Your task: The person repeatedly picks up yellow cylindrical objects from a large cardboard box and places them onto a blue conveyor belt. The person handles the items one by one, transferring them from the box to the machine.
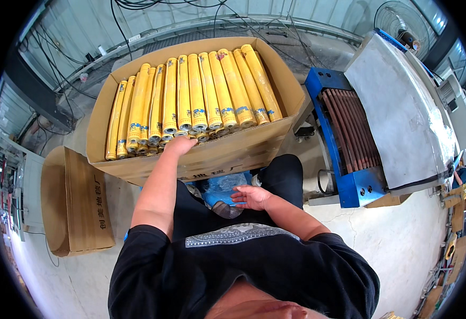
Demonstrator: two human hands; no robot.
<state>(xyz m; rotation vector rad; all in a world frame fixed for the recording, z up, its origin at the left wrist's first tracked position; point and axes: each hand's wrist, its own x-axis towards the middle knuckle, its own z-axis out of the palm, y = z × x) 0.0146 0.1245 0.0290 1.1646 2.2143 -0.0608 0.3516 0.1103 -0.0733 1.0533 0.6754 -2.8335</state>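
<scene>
A large cardboard box (227,151) stands open in front of me. Inside, several long yellow wrapped rolls (196,90) lean side by side, their round hollow ends toward me. My left hand (179,145) is at the box's near rim, closed over the edge beside the roll ends; part of its fingers is hidden. Low before my body, my right hand (251,198) is open with its palm turned up and nothing in it. Just beyond it, between my legs, lies blue and clear plastic (226,183).
A second cardboard box (92,204) sits on the floor at the left. To the right stands a blue-framed machine (358,189) with dark red rods and a grey sheet cover (403,111). A fan (403,32) is at the far right, and cables (49,50) hang along the back wall.
</scene>
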